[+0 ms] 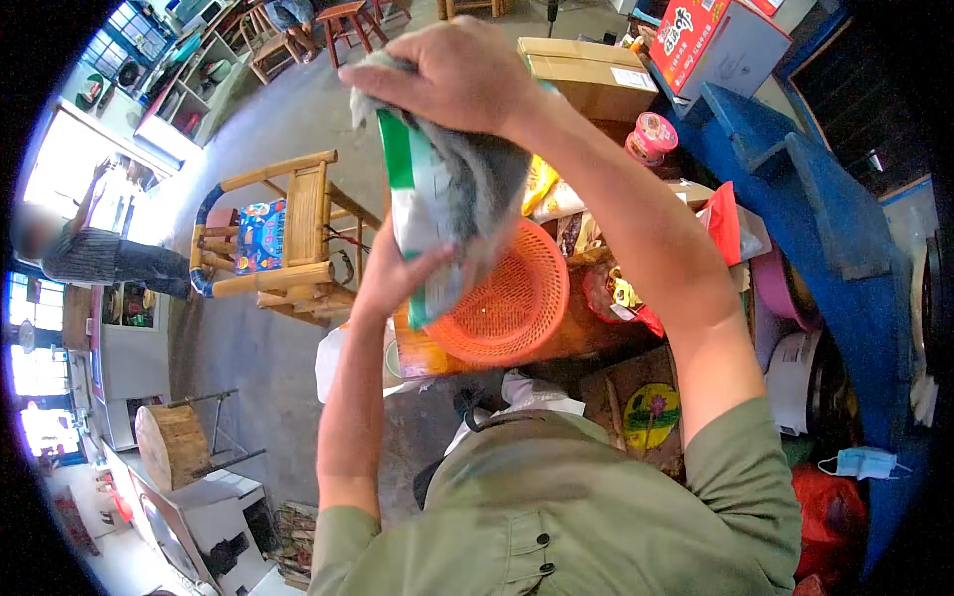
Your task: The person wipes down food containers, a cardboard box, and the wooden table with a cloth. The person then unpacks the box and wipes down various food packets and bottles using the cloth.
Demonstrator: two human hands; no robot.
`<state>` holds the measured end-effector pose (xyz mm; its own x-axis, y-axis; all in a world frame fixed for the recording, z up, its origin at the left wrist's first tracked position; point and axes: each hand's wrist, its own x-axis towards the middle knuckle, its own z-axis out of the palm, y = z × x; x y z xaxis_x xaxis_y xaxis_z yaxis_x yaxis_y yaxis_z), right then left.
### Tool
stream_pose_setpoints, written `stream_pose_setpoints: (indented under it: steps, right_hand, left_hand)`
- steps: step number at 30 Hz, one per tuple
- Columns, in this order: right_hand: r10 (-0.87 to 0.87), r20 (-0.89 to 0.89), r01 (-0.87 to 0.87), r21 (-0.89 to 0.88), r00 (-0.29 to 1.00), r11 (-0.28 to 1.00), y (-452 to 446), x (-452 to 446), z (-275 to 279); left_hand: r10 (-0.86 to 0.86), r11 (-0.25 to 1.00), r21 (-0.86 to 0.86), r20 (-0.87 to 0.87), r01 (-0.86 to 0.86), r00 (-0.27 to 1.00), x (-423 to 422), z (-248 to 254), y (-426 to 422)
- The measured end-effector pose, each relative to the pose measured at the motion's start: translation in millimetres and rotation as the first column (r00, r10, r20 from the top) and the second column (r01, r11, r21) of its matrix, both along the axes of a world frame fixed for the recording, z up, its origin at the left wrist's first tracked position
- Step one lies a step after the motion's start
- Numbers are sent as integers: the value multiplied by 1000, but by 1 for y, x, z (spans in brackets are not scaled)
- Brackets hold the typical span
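Observation:
Up in front of me, a green and white box (402,184) is held between my two hands. My left hand (397,273) grips its lower part, with the thumb across the face. A grey cloth (477,169) hangs over the box, and my right hand (452,74) is closed on the cloth at the top, fingers bent over the edge. Behind and below the box, an orange plastic basket (527,298) sits on a wooden table (422,358). The print on the box is blurred.
Food packets (542,184), a pink tub (652,137) and a cardboard box (586,77) are on the table's far and right parts. A bamboo chair (308,228) stands to the left. Another person (94,258) stands at the far left. A blue wooden frame (795,228) runs along the right.

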<state>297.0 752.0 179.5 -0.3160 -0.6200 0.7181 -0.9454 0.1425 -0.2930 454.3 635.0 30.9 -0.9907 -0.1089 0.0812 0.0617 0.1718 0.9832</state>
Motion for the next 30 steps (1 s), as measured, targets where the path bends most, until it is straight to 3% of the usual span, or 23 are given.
stream_pose_setpoints:
  steps: [4,6,7,9,12,14,15,16,19,20,21,23,25,26,27,28,29,30]
  right_hand:
    - [-67,-70,68,12,995,998,3,-34,-7]
    - [-95,-116,100,36,989,994,4,-55,-29]
    - [-111,-133,121,72,985,990,5,-65,-42]
    - [-124,-155,140,103,980,985,8,-88,-66]
    - [-101,-67,110,153,993,982,21,-122,-109]
    - [-103,80,76,285,991,955,35,-140,-141]
    - [-102,88,72,290,991,954,43,-144,-155]
    - [-118,156,60,330,981,942,53,-146,-169]
    - [-183,222,79,409,958,909,81,-150,-202]
    - [-237,259,128,375,936,918,89,-151,-205]
    - [-288,294,182,340,911,923,96,-152,-207]
    - [-333,313,219,348,889,912,108,-152,-211]
    - [-202,567,303,-89,799,949,114,-156,-228]
    - [-108,701,406,-273,705,872,117,-162,-231]
    - [-68,775,431,-274,628,860,138,-173,-220]
    - [-5,915,668,-291,404,685,152,-179,-213]
    - [389,890,733,-426,236,530,172,-193,-212]
    - [525,795,712,-555,303,430,187,-190,-206]
  left_hand:
    - [-40,987,-153,48,47,998,-71,7,-8]
    - [41,971,-232,-96,-63,995,-101,-18,-9]
    - [45,970,-234,-89,-65,995,-115,-34,-8]
    - [203,805,-560,-48,-194,978,-143,-68,-5]
    - [252,760,-628,49,-166,966,-176,-116,17]
    - [263,743,-657,115,-125,958,-188,-147,33]
    - [260,734,-675,180,-73,949,-188,-148,45]
    - [261,755,-653,389,64,884,-194,-148,56]
    - [232,735,-674,348,70,908,-197,-189,74]
    - [203,772,-621,439,133,875,-195,-162,81]
    - [196,771,-621,444,142,874,-196,-169,87]
    - [269,607,-793,263,49,927,-199,-181,99]
    - [258,641,-765,278,51,925,-201,-158,108]
    - [214,651,-755,283,79,935,-201,-162,108]
    - [170,660,-744,286,107,943,-201,-161,108]
    - [147,684,-724,256,89,955,-198,-159,107]
    - [150,685,-723,260,89,954,-197,-165,105]
    - [141,703,-710,202,45,969,-196,-176,101]
